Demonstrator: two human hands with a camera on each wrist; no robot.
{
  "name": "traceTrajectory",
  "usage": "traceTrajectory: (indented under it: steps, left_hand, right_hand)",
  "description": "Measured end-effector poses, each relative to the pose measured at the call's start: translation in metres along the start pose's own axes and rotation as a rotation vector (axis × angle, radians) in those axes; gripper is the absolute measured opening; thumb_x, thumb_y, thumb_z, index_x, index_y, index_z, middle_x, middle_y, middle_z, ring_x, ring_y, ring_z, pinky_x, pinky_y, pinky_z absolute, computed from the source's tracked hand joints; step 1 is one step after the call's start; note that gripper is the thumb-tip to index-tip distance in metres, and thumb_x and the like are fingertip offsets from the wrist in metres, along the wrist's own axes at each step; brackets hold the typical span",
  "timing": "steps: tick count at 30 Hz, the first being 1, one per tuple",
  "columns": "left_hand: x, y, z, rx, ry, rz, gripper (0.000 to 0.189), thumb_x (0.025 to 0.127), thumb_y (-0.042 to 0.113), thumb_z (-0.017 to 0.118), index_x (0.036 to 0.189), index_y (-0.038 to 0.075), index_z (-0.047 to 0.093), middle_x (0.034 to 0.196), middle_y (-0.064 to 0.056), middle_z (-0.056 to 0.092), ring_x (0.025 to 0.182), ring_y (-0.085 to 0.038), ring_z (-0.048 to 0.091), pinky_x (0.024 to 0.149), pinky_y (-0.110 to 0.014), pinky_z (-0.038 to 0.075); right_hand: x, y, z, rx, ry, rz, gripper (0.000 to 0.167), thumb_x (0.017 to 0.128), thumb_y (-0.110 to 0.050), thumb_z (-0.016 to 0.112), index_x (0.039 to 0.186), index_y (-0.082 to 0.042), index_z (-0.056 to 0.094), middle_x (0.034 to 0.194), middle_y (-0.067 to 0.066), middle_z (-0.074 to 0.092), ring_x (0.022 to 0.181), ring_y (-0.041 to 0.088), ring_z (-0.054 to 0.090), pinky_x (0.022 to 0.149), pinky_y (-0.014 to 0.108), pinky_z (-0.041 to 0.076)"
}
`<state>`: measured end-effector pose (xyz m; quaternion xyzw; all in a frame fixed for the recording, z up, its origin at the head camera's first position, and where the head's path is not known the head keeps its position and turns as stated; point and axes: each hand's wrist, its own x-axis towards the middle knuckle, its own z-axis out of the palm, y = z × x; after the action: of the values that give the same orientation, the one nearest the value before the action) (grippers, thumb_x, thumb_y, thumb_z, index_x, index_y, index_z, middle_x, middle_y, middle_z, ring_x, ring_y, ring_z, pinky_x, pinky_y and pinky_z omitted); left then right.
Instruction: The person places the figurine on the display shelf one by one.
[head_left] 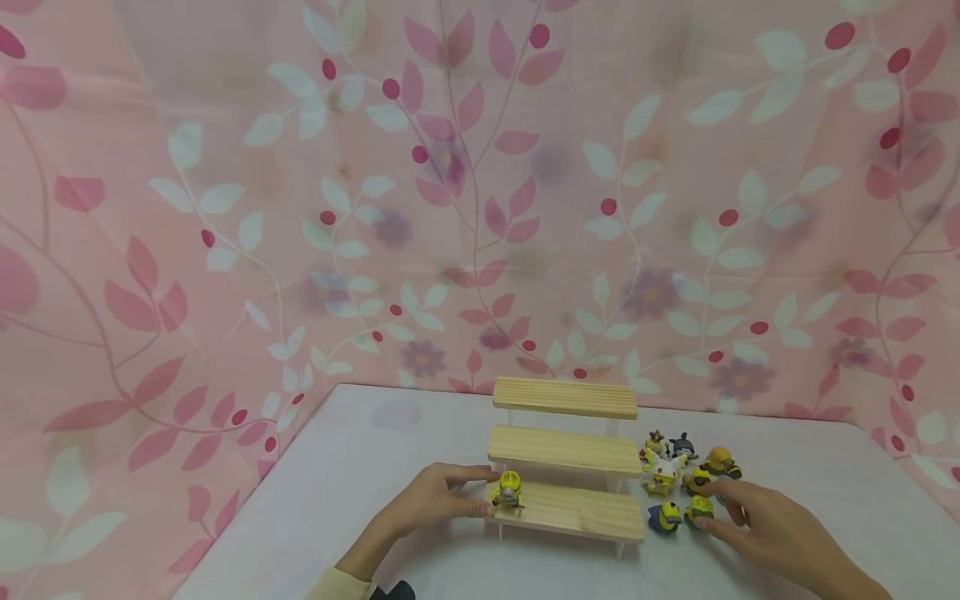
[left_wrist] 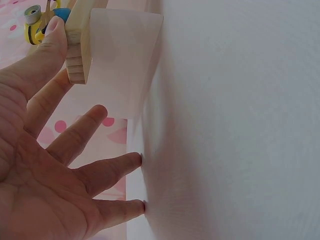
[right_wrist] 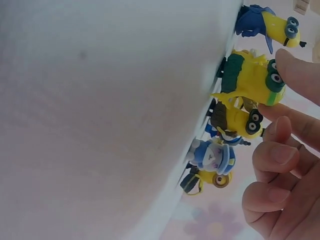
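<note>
The left sleeve (head_left: 338, 586) is pale cream.

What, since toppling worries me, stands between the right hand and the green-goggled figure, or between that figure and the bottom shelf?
Nothing visible stands between the right hand and the green-goggled figure: the hand touches its head. Between it and the bottom shelf stands the blue-clad figure, near the shelf's right end.

The pinched figurine (right_wrist: 249, 75) is yellow and, seemingly, dark green.

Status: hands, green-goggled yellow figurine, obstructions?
Left hand at end of lowest pale wooden shelf. Right hand pinches green-goggled figurine. Blue-clad yellow figurine close beside it.
</note>
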<state>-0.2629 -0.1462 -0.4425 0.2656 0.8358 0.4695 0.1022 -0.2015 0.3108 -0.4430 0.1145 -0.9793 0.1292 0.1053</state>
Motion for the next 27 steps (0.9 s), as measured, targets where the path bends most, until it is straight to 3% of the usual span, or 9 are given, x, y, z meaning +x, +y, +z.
traceTrajectory:
  steps: [9,19,27]
  left_hand:
    - [0.0011,0.0000,0.0005,0.013,0.003,0.006,0.041,0.082,0.035,0.082,0.121,0.032,0.071,0.128,0.009,0.064,0.130,-0.023,0.050,0.108,-0.052,0.038]
    - [-0.0001,0.0016,-0.0002,-0.006,-0.001,0.003,0.041,0.082,0.034,0.081,0.121,0.030,0.071,0.129,0.008,0.064,0.131,-0.024,0.050,0.109,-0.053,0.036]
    - [-0.0003,-0.0004,-0.0002,-0.007,-0.007,0.009,0.041,0.082,0.035,0.081,0.122,0.030,0.071,0.129,0.008,0.064,0.131,-0.025,0.049,0.109,-0.054,0.036]
  right_hand:
    - [-0.0004,0.0008,-0.0016,-0.014,-0.021,0.005,0.040,0.077,-0.045,0.081,0.106,-0.020,0.071,0.064,-0.012,0.037,0.055,0.002,0.031,0.046,0.023,0.026]
    - [-0.0017,-0.0013,-0.0063,0.011,-0.051,0.039,0.031,0.077,-0.043,0.081,0.095,-0.023,0.066,0.064,-0.009,0.039,0.055,0.003,0.034,0.048,0.024,0.027]
    - [-0.0022,-0.0013,-0.0068,0.036,-0.056,0.036,0.034,0.077,-0.047,0.081,0.094,-0.023,0.064,0.064,-0.009,0.039,0.054,0.003,0.033,0.047,0.023,0.026]
